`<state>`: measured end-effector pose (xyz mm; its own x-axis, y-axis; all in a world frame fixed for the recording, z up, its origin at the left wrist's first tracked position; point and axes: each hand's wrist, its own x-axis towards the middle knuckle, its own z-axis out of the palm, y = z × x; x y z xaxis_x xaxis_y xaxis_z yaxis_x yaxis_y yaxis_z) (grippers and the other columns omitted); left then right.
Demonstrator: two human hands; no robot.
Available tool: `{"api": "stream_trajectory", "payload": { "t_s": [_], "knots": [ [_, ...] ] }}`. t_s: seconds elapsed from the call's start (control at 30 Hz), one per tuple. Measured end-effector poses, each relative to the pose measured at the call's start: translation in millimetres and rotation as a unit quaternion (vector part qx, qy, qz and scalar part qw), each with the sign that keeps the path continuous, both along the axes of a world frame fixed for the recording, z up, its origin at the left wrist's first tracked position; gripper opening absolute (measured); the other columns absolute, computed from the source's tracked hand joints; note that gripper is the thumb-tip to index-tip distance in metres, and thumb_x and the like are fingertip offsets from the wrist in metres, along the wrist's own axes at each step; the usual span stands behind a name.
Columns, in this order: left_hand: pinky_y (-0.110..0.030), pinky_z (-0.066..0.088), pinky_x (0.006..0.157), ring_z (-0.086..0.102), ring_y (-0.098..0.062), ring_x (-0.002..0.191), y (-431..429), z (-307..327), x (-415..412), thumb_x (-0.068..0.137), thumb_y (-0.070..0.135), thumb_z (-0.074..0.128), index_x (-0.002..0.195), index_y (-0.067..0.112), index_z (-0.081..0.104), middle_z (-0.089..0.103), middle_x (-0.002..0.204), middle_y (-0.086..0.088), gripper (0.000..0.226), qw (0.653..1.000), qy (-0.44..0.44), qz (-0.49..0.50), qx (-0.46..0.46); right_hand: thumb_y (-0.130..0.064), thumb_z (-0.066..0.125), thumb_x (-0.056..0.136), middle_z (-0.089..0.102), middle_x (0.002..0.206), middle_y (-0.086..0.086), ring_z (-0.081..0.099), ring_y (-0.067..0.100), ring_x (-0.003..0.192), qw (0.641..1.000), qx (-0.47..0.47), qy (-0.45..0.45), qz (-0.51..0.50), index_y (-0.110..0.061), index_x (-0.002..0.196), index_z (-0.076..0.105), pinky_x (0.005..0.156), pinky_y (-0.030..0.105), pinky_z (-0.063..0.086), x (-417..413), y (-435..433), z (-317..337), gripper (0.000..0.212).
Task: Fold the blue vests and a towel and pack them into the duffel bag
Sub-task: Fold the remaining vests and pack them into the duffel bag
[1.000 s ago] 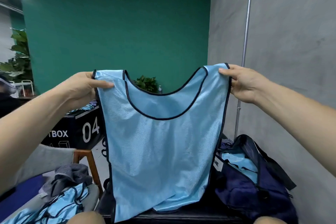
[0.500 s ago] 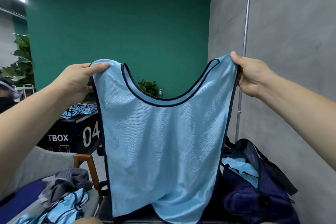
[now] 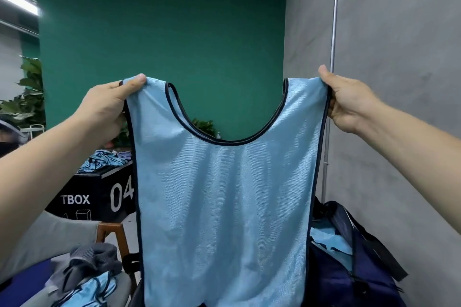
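1. While it hangs at frame centre, the blue vest is pinched at its shoulder straps by the left hand and right hand.
2. Fabric appears thin, limp and probably slippery; the bound edges offer the surest hold.
3. Duffel bag: lower right.

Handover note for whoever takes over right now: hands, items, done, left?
Left hand pinches one shoulder of the blue vest, right hand grips the other; vest hangs spread in the air, unfolded.
Duffel bag sits open at lower right, light blue fabric already inside.
Loose vests and a grey cloth lie lower left.
To do: fold this vest, pack it, then the pile.
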<state>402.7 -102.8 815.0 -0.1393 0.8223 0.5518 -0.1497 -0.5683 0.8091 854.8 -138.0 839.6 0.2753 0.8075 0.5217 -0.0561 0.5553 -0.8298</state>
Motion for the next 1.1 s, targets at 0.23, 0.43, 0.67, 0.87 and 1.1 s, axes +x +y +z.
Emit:
{"api": "stream_trajectory", "payload": {
  "t_s": [0.23,0.43,0.67,0.87,1.1],
  "knots": [
    [-0.036,0.062,0.097,0.075,-0.022,0.102,-17.4,35.2,3.0,0.090,0.031,0.086,0.134,0.000,0.070,0.075,0.125,-0.013,0.056,0.997,-0.017,-0.021,0.068,-0.034,0.078,0.098,0.076,0.095,-0.002,0.073,0.012,0.085,0.999,0.032,-0.012,0.002,-0.019,0.102,0.071,0.075,0.025,0.060,5.6,-17.2,28.3,0.017],
    [-0.037,0.063,0.094,0.074,-0.022,0.104,-36.8,60.8,1.4,0.094,0.024,0.081,0.133,0.004,0.070,0.077,0.113,-0.006,0.045,0.994,0.000,-0.028,0.104,-0.026,0.075,0.100,0.074,0.093,-0.005,0.072,0.009,0.082,0.997,0.076,-0.012,0.012,-0.020,0.107,0.067,0.074,0.024,0.059,8.8,-34.7,54.6,0.013],
    [-0.038,0.065,0.090,0.075,-0.019,0.086,-27.2,51.8,8.8,0.092,0.029,0.084,0.115,0.014,0.076,0.078,0.096,-0.002,0.029,0.996,-0.030,0.004,0.088,-0.022,0.074,0.101,0.076,0.084,-0.005,0.073,0.011,0.080,0.997,0.074,0.010,0.003,-0.017,0.097,0.071,0.074,0.025,0.060,6.2,-23.9,47.6,0.007],
    [-0.039,0.065,0.079,0.076,-0.022,0.081,32.8,-11.4,10.0,0.091,0.032,0.083,0.108,0.015,0.075,0.078,0.094,-0.005,0.025,1.000,-0.021,0.009,-0.016,-0.026,0.078,0.097,0.078,0.096,0.002,0.075,0.017,0.088,1.000,-0.011,0.003,-0.023,-0.016,0.099,0.074,0.083,0.034,0.064,10.9,36.8,-9.1,0.011],
    [-0.046,0.053,0.081,0.065,-0.027,0.088,134.5,-96.1,-8.8,0.060,0.049,0.100,0.101,0.024,0.062,0.064,0.102,-0.010,0.061,0.991,0.000,0.028,-0.128,-0.027,0.080,0.095,0.077,0.092,0.001,0.072,0.016,0.083,0.992,-0.111,-0.019,-0.047,-0.017,0.101,0.072,0.078,0.030,0.063,13.0,133.0,-99.1,0.014]
  ]
}}
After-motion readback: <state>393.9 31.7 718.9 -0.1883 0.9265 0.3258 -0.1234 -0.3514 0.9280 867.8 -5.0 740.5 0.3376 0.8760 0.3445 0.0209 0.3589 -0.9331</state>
